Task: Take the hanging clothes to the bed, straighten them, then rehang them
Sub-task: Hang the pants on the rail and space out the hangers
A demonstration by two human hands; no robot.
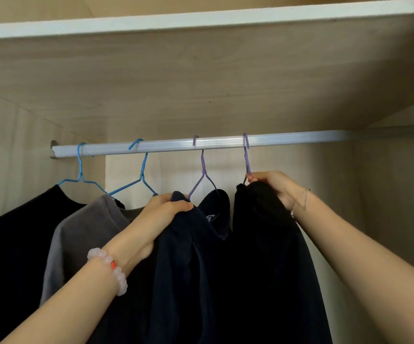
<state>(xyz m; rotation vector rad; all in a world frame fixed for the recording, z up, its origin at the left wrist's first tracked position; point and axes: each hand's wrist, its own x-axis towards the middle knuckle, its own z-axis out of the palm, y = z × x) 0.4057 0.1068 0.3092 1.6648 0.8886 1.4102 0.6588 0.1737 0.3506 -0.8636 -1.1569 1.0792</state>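
Note:
Several garments hang from a silver rail (300,138) inside a wardrobe. At the far left a black top (14,244) and a grey top (81,239) hang on blue wire hangers (79,167). A dark navy garment (191,269) hangs on a purple hanger (203,170); my left hand (168,207) grips its shoulder just under the hanger. A black garment (270,244) hangs on a second purple hanger (246,155) at the right. My right hand (275,187) grips the black garment's top at the base of that hanger. Both hooks sit on the rail.
A wooden shelf (201,70) with a white front edge lies close above the rail. Wardrobe side walls stand at left (7,157) and right (399,194). The rail's right stretch carries no hangers.

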